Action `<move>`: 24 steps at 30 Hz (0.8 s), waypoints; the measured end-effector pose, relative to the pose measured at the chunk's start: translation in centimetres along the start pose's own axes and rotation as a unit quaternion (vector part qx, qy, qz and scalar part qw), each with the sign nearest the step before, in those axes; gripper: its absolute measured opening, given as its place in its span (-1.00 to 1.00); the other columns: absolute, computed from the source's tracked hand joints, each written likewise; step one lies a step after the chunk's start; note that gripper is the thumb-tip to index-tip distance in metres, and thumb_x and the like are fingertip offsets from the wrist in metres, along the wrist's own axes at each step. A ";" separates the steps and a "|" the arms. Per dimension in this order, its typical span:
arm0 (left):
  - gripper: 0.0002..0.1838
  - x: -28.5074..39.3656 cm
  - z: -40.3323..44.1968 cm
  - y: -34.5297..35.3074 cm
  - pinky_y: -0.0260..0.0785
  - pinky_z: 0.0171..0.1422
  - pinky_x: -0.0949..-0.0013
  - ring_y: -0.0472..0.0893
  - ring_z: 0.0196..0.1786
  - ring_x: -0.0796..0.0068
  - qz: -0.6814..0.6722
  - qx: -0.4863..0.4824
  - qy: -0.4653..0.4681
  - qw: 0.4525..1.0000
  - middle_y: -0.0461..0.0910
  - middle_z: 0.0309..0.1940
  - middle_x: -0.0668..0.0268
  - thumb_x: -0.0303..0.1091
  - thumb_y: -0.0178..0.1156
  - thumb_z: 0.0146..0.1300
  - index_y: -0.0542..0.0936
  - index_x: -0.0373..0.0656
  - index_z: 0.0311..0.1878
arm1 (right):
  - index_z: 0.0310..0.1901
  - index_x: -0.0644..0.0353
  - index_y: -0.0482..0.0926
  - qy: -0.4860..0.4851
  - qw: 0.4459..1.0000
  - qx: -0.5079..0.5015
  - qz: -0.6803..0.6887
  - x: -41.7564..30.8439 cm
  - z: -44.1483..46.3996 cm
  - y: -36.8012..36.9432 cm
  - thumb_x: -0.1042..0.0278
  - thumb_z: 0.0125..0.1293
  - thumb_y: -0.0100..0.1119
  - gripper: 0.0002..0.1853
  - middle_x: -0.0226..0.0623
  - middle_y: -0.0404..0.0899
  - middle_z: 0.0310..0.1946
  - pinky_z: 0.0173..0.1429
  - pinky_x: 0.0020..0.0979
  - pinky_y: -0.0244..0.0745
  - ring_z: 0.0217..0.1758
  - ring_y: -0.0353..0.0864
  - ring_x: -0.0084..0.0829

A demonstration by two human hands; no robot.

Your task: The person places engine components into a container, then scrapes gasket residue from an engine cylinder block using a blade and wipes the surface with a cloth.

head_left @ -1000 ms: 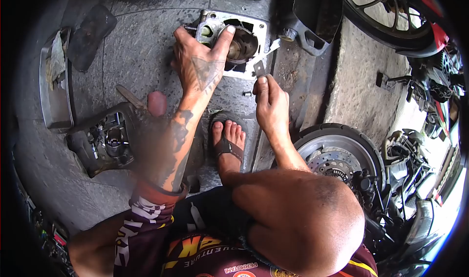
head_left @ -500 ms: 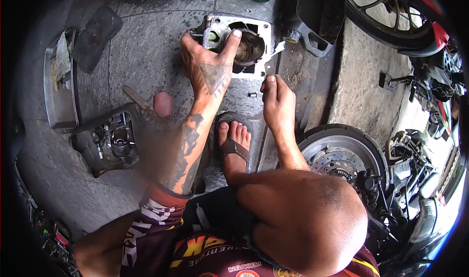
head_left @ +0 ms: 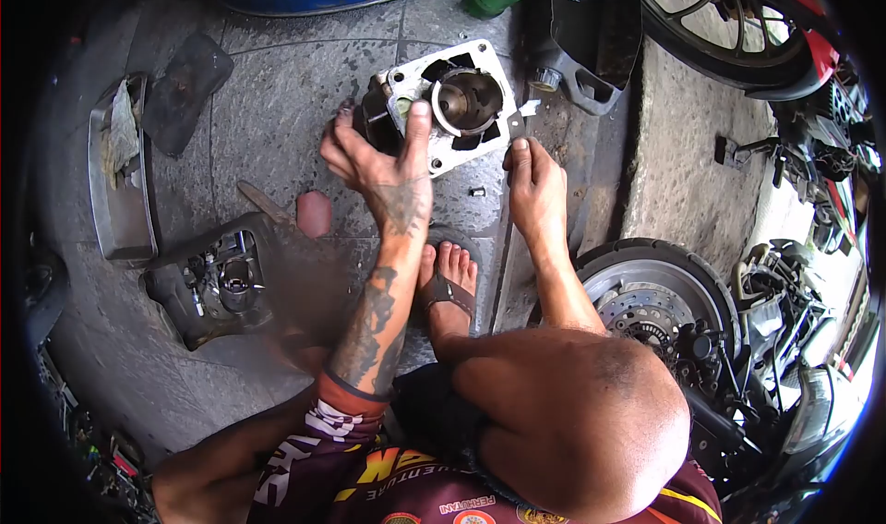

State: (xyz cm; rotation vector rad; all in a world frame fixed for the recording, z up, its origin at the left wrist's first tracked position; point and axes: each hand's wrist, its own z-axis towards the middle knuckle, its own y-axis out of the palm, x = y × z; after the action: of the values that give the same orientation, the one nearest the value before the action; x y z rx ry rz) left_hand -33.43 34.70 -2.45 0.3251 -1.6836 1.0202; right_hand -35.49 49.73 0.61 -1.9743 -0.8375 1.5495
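A metal engine cylinder block (head_left: 494, 72) with a pale flat face and a round bore is tilted over the stone floor. My left hand (head_left: 388, 168) grips its left side, thumb on the face near the bore and fingers curled round the outer edge. At the block's lower right corner, my right hand (head_left: 537, 187) pinches a thin flat dark blade (head_left: 516, 124) between thumb and curled fingers. The blade's tip lies by the block's right edge, close to a small white scrap (head_left: 530, 108). A small metal pin (head_left: 477, 192) lies on the floor below the block.
Left are a metal tray (head_left: 123, 219) with a cloth, a dark pad (head_left: 187, 90), an engine cover (head_left: 208, 284) holding small parts and a reddish lump (head_left: 314, 214). A cut black container (head_left: 591, 44) stands upper right. A wheel (head_left: 651, 293) lies right of my knee.
The block has turned counterclockwise, and my left thumb has slid from the bore's rim to the face's left part. My right hand has moved slightly right, still with the blade.
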 end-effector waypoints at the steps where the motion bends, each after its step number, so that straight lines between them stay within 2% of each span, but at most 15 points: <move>1: 0.00 -0.5 0.9 -0.4 0.02 0.43 -0.13 0.18 0.36 -0.13 0.031 -0.002 0.013 0.999 0.22 0.21 -0.14 0.24 0.38 0.12 0.25 -0.39 0.35 | -0.35 0.30 0.54 0.001 1.000 0.000 0.000 0.1 -0.1 0.1 0.18 0.55 -0.11 -0.61 0.03 0.59 -0.53 -0.23 -0.02 0.46 -0.36 0.64 0.12; 3: 0.04 -0.9 2.7 -1.0 0.06 0.44 -0.07 0.24 0.36 -0.15 -0.037 -0.079 -0.036 0.996 0.25 0.23 -0.18 0.25 0.35 0.14 0.20 -0.41 0.40 | -0.33 0.29 0.54 -0.018 1.000 0.006 0.004 0.0 -0.4 0.5 0.19 0.55 -0.12 -0.62 0.02 0.59 -0.52 -0.24 -0.01 0.46 -0.36 0.65 0.12; 4: 0.00 -1.9 3.2 0.1 0.11 0.44 0.00 0.32 0.32 -0.14 -0.128 -0.104 -0.053 0.985 0.30 0.24 -0.19 0.23 0.34 0.17 0.23 -0.40 0.41 | -0.31 0.29 0.53 -0.014 1.000 0.004 0.006 -0.2 -0.7 0.6 0.20 0.55 -0.13 -0.63 0.02 0.59 -0.53 -0.25 -0.02 0.46 -0.37 0.64 0.12; 5: -0.09 -2.7 3.1 1.1 0.15 0.43 0.04 0.36 0.32 -0.08 -0.150 -0.116 -0.067 0.979 0.33 0.23 -0.16 0.18 0.32 0.20 0.31 -0.37 0.38 | -0.30 0.30 0.52 -0.019 1.000 0.005 0.022 -0.3 -1.2 1.1 0.21 0.55 -0.11 -0.64 0.02 0.59 -0.54 -0.27 -0.02 0.48 -0.39 0.64 0.13; 7: -0.16 -2.5 2.7 1.3 0.17 0.43 0.05 0.36 0.33 -0.06 -0.057 -0.083 -0.009 0.995 0.36 0.22 -0.12 0.14 0.31 0.23 0.36 -0.34 0.36 | -0.30 0.31 0.52 -0.079 0.997 -0.016 0.020 -0.5 -3.0 2.7 0.23 0.54 -0.08 -0.66 0.02 0.57 -0.58 -0.29 -0.01 0.49 -0.43 0.64 0.13; 8: -0.19 -2.4 2.6 1.4 0.20 0.42 0.06 0.37 0.32 -0.06 -0.066 -0.082 0.001 0.994 0.37 0.21 -0.11 0.10 0.30 0.26 0.35 -0.34 0.37 | -0.32 0.30 0.51 -0.087 0.996 -0.022 0.014 -0.2 -3.2 2.9 0.25 0.54 -0.07 -0.68 0.02 0.56 -0.60 -0.30 -0.04 0.50 -0.45 0.64 0.11; 11: -0.19 -1.9 2.6 1.1 0.21 0.41 0.06 0.37 0.32 -0.05 -0.083 -0.093 -0.011 0.992 0.37 0.21 -0.11 0.10 0.30 0.26 0.35 -0.33 0.37 | -0.34 0.30 0.51 -0.024 0.999 -0.023 0.036 -0.1 -1.9 1.5 0.26 0.55 -0.08 -0.67 0.02 0.56 -0.61 -0.37 -0.07 0.49 -0.50 0.64 0.06; 12: -0.19 -2.0 2.7 1.2 0.22 0.41 0.06 0.38 0.32 -0.03 -0.069 -0.087 -0.001 0.994 0.36 0.22 -0.10 0.10 0.30 0.27 0.35 -0.31 0.38 | -0.36 0.30 0.51 -0.020 1.000 0.009 0.017 -0.2 -0.8 0.6 0.27 0.55 -0.09 -0.66 0.00 0.56 -0.63 -0.45 -0.09 0.48 -0.56 0.65 0.00; 13: -0.21 -1.8 2.3 1.2 0.24 0.40 0.06 0.39 0.31 -0.02 -0.051 -0.082 -0.001 0.995 0.37 0.21 -0.09 0.09 0.30 0.28 0.35 -0.29 0.39 | -0.34 0.31 0.52 -0.063 0.998 0.028 0.013 0.3 -0.7 0.9 0.28 0.55 -0.08 -0.67 0.00 0.57 -0.63 -0.46 -0.06 0.47 -0.56 0.64 0.03; 15: -0.22 -2.2 2.3 1.6 0.25 0.38 0.06 0.41 0.29 -0.01 -0.064 -0.072 0.004 0.995 0.37 0.19 -0.08 0.08 0.29 0.29 0.36 -0.29 0.38 | -0.35 0.30 0.52 -0.057 0.997 -0.010 0.048 -0.4 -2.4 1.6 0.29 0.54 -0.07 -0.68 0.03 0.57 -0.62 -0.38 -0.04 0.51 -0.51 0.64 0.11; 17: -0.23 -1.8 2.4 1.5 0.27 0.38 0.08 0.41 0.29 0.01 -0.096 -0.083 -0.013 0.992 0.37 0.20 -0.07 0.07 0.31 0.28 0.38 -0.29 0.37 | -0.36 0.28 0.51 -0.129 0.991 -0.025 -0.017 0.4 -3.8 2.9 0.27 0.54 -0.07 -0.67 0.04 0.60 -0.59 -0.38 -0.04 0.54 -0.50 0.66 0.09; 19: -0.23 -2.3 2.5 1.5 0.27 0.38 0.08 0.41 0.29 0.00 -0.081 -0.076 0.012 0.994 0.37 0.21 -0.08 0.07 0.32 0.27 0.37 -0.29 0.37 | -0.35 0.29 0.51 -0.032 0.998 -0.035 0.028 -0.2 -2.8 1.3 0.27 0.54 -0.07 -0.67 0.05 0.59 -0.58 -0.38 -0.04 0.51 -0.50 0.65 0.10; 20: -0.22 -2.3 2.5 1.5 0.26 0.38 0.07 0.40 0.29 -0.01 -0.059 -0.075 0.012 0.995 0.36 0.21 -0.08 0.07 0.32 0.26 0.37 -0.29 0.37 | -0.36 0.29 0.51 -0.004 0.999 0.002 0.041 0.2 -1.8 0.7 0.27 0.54 -0.07 -0.66 0.05 0.59 -0.58 -0.36 -0.03 0.50 -0.52 0.63 0.10; 21: -0.22 -1.7 2.4 1.1 0.26 0.38 0.07 0.40 0.29 -0.03 -0.058 -0.077 0.008 0.995 0.37 0.21 -0.08 0.07 0.32 0.27 0.36 -0.30 0.37 | -0.36 0.30 0.51 -0.032 0.999 0.013 -0.023 0.5 -1.2 0.3 0.26 0.54 -0.06 -0.66 0.03 0.59 -0.57 -0.37 -0.05 0.49 -0.51 0.65 0.06; 24: -0.22 -1.9 2.3 1.5 0.27 0.37 0.07 0.42 0.27 0.00 -0.077 -0.074 0.000 0.994 0.37 0.19 -0.07 0.08 0.31 0.27 0.37 -0.31 0.36 | -0.34 0.29 0.52 -0.031 0.999 -0.032 0.017 0.0 -3.0 0.9 0.26 0.52 -0.04 -0.69 0.05 0.59 -0.55 -0.31 -0.06 0.50 -0.42 0.64 0.14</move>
State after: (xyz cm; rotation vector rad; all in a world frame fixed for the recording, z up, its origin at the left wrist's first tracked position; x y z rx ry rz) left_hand -35.17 33.34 -4.89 0.3520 -1.6959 0.7761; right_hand -32.43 49.10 0.69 -2.0048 -0.8918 1.6297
